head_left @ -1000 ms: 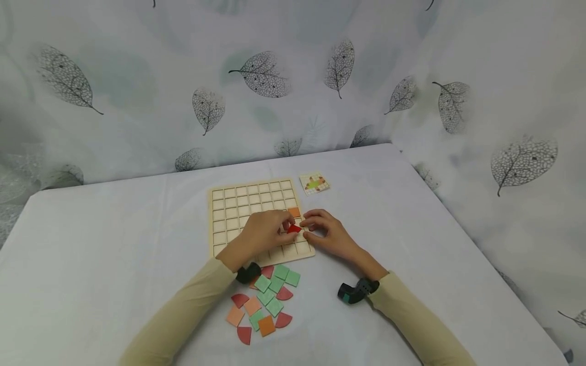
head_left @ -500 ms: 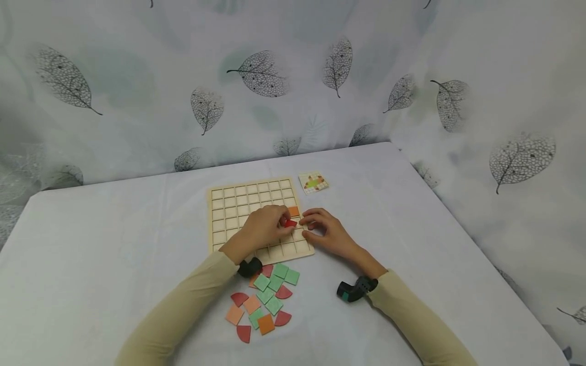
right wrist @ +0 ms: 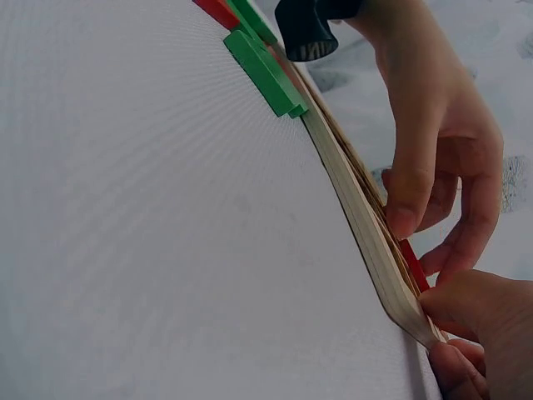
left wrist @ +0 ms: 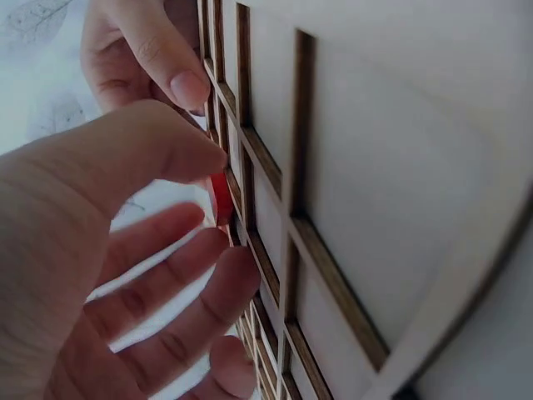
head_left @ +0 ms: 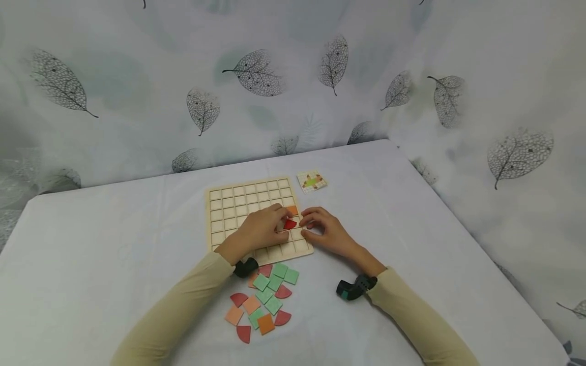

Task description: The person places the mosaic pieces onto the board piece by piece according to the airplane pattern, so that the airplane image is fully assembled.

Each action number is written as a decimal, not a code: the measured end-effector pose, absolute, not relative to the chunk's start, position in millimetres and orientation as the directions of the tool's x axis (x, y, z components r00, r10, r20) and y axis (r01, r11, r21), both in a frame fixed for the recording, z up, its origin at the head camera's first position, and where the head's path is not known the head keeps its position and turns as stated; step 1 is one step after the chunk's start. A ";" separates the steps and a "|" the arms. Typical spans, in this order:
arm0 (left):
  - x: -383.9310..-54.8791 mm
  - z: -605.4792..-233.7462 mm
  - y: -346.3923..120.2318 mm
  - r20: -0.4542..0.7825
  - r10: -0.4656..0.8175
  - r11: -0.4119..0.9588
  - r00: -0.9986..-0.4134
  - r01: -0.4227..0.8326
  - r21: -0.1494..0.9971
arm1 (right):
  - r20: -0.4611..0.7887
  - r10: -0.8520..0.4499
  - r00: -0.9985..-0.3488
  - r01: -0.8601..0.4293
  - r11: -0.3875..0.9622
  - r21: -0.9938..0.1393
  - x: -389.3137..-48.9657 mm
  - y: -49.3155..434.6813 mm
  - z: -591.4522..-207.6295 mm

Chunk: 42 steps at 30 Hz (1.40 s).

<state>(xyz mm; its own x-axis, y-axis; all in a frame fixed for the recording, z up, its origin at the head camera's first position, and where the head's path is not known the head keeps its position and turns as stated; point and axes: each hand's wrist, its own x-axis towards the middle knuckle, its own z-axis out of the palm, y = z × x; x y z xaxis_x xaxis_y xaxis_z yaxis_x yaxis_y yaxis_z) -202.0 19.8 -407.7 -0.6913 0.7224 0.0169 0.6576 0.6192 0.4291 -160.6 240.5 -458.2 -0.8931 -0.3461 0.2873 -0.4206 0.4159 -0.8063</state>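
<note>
A red quarter-circle piece (head_left: pixel 290 224) lies on the wooden grid board (head_left: pixel 229 198), near its right side. Around it is my left hand (head_left: pixel 262 227), with thumb and fingers spread apart on either side. In the left wrist view, the left thumb is close beside the red piece (left wrist: pixel 221 198), whose full outline is hidden. My right hand (head_left: pixel 331 234) holds the board's right edge with bent fingers and thumb; the right wrist view has its fingertips at the board's corner (right wrist: pixel 420 321). Just behind the red piece, an orange square tile (head_left: pixel 292 210) sits in a cell.
Loose green squares (head_left: pixel 273 305), red quarter-circles (head_left: pixel 244 334) and orange squares (head_left: pixel 266 324) lie scattered in front of the board. A small pattern card (head_left: pixel 312 181) rests behind its far right corner. White cloth (head_left: pixel 114 264) covers the table.
My left hand has lowered the red quarter-circle piece, shifting slightly left, and its thumb and fingers have parted from it. The right hand stays at the board's edge.
</note>
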 end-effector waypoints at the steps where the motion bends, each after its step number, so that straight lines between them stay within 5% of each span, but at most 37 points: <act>1: -202.2 -407.9 18.9 0.029 0.735 0.605 -0.677 0.675 0.422 | 0.291 -0.348 -0.891 -0.424 0.414 -0.806 -160.9 240.9 -457.7; 7: -203.2 -408.4 16.5 0.062 0.766 0.561 -0.639 0.713 0.422 | 0.281 -0.348 -0.895 -0.417 0.422 -0.805 -161.1 241.0 -457.1; 24: -206.3 -407.3 21.3 0.034 0.707 0.612 -0.706 0.635 0.471 | 0.251 -0.338 -0.907 -0.383 0.414 -0.826 -160.9 239.1 -456.2; 42: -208.1 -408.9 24.8 0.071 0.720 0.602 -0.690 0.672 0.432 | 0.239 -0.340 -0.910 -0.371 0.405 -0.835 -144.7 226.7 -419.7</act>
